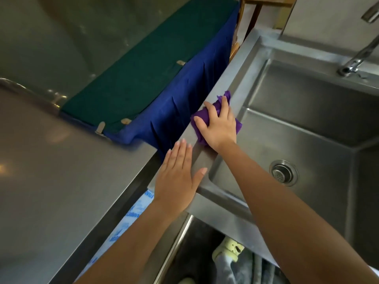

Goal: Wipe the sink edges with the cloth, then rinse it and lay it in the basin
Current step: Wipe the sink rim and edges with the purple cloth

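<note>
Two bare arms reach forward in the head view, both ending at the left rim of a steel sink (230,78). The right grip (218,125) has its fingers curled over a bunched purple cloth (217,105) and presses it onto that rim, the wad spilling out past the fingertips and on both sides of the palm. The cloth sits on the flat edge, right at the lip above the basin (297,132), not down in it. The left grip (176,181) lies spread and flat on the near left corner of the rim, fingers straight and together, thumb angled out toward the basin, holding nothing. A round drain strainer (284,173) sits in the basin floor, and a faucet (356,58) stands at the far rim. Left of the sink is a steel surface (61,171). Blue fabric (174,113) hangs in the gap beside the sink, with green fabric (133,78) beyond it. A pale pipe (227,251) shows beneath the sink.
</note>
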